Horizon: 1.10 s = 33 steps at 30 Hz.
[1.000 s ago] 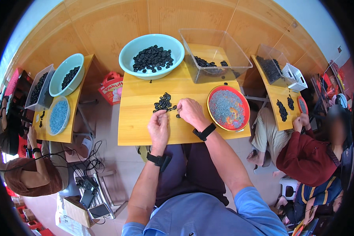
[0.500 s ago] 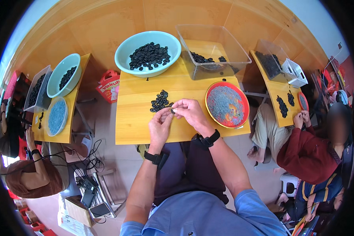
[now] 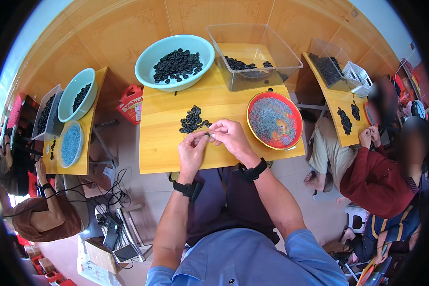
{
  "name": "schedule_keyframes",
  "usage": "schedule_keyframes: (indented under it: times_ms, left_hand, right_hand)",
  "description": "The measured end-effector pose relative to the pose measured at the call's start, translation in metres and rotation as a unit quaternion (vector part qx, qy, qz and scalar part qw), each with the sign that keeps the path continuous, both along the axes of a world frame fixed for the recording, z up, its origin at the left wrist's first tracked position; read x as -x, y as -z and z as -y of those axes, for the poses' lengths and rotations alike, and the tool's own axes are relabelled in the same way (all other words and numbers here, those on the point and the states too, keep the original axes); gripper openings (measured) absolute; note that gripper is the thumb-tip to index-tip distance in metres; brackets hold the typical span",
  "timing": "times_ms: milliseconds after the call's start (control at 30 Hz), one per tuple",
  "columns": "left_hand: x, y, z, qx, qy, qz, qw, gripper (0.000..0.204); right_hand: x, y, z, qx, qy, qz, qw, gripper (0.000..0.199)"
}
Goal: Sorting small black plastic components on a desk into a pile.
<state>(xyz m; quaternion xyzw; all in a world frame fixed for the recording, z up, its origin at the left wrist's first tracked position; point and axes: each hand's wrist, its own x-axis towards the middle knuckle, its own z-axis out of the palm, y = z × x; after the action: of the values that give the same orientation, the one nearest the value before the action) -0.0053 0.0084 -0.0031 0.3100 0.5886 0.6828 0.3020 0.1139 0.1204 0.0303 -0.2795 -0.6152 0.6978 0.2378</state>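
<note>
Over the front part of the table [image 3: 162, 143], my two hands meet fingertip to fingertip. My left hand [image 3: 191, 148] pinches a small black round piece [image 3: 207, 135], mostly covered by the fingers. The thumb and forefinger of my right hand [image 3: 230, 139] close on its right side; whether a thin piece is also between them is too small to tell. Just beyond my left hand lies a loose pile of black ring-shaped pieces [image 3: 193, 119]. Right of my right hand is a red round tray [image 3: 299, 128] with a yellow rim, holding a tangle of thin grey-blue pieces [image 3: 270, 117].
At the back of the table stand a turquoise basin [image 3: 143, 71] of black pieces and a clear plastic bin [image 3: 252, 86] with more. Co-workers sit at side tables, one in a dark red top [image 3: 379, 183] on the right. Cables [image 3: 112, 190] trail on the left.
The view has shifted slightly, so the table's things sit a little higher and further left. My hands stay together, and less of the black piece shows between the fingers.
</note>
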Motion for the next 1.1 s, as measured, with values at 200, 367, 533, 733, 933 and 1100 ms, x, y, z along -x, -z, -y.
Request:
schedule_keyframes:
  times_ms: [200, 367, 533, 733, 933, 1100]
  left_hand:
    - [-0.003, 0.005, -0.004, -0.012, -0.006, 0.008, 1.000, 0.014]
    - [0.005, 0.014, -0.001, 0.019, -0.011, -0.006, 1.000, 0.012]
    - [0.004, 0.008, 0.001, 0.013, -0.003, -0.013, 1.000, 0.010]
    - [0.003, 0.007, 0.001, 0.001, 0.007, 0.042, 0.999, 0.011]
    - [0.001, 0.005, -0.003, 0.029, 0.016, -0.007, 0.999, 0.013]
    - [0.004, 0.004, 0.001, 0.025, 0.038, -0.012, 0.999, 0.014]
  right_hand:
    - [-0.006, -0.002, 0.002, 0.014, 0.014, -0.005, 1.000, 0.015]
    - [0.005, 0.017, 0.006, 0.020, 0.021, -0.061, 0.998, 0.010]
    - [-0.006, -0.003, 0.015, -0.031, 0.068, -0.023, 0.997, 0.015]
    - [-0.084, -0.037, -0.008, -0.303, 0.138, 0.135, 0.933, 0.010]
    - [-0.165, -0.028, -0.061, -0.416, 0.199, 0.317, 0.829, 0.007]
    - [-0.161, -0.034, -0.059, -0.317, 0.162, 0.406, 0.841, 0.008]
